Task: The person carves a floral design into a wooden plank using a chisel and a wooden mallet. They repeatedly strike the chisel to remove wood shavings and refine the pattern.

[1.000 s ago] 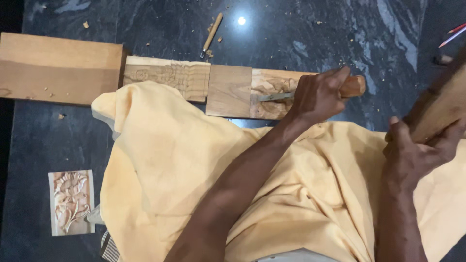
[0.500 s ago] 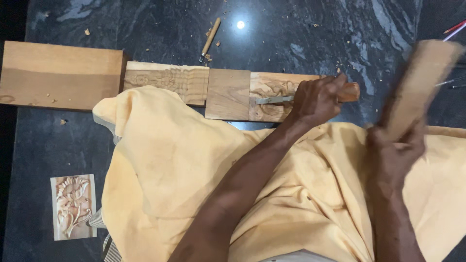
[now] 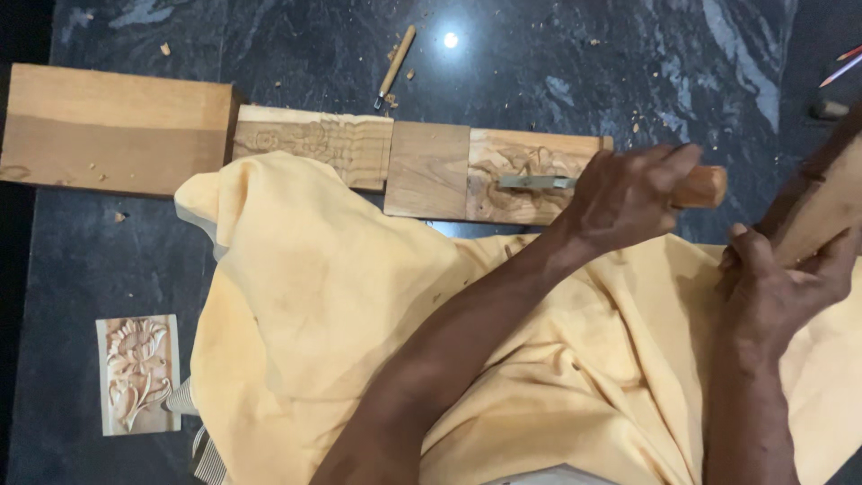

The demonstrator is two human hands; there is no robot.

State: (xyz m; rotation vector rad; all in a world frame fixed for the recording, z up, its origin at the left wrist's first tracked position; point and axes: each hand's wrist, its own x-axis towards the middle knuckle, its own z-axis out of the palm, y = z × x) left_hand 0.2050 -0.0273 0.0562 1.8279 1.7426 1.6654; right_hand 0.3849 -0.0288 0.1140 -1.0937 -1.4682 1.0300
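1. Your right hand (image 3: 777, 278) grips the brown wooden mallet block (image 3: 822, 211), raised beside the chisel
2. Your left hand (image 3: 628, 193) wraps the wooden-handled steel chisel (image 3: 539, 181) on the carved pale plank (image 3: 530, 175); a glancing blow could skid it across the relief

You are gripping a smooth wooden chisel handle (image 3: 705, 186) with a dull grey metal blade (image 3: 537, 181), resting on pale, rough-carved wood (image 3: 525, 175). A matt yellow cloth (image 3: 305, 305) is lying soft and creased over glossy, veined dark stone (image 3: 584, 63) scattered with wood chips.
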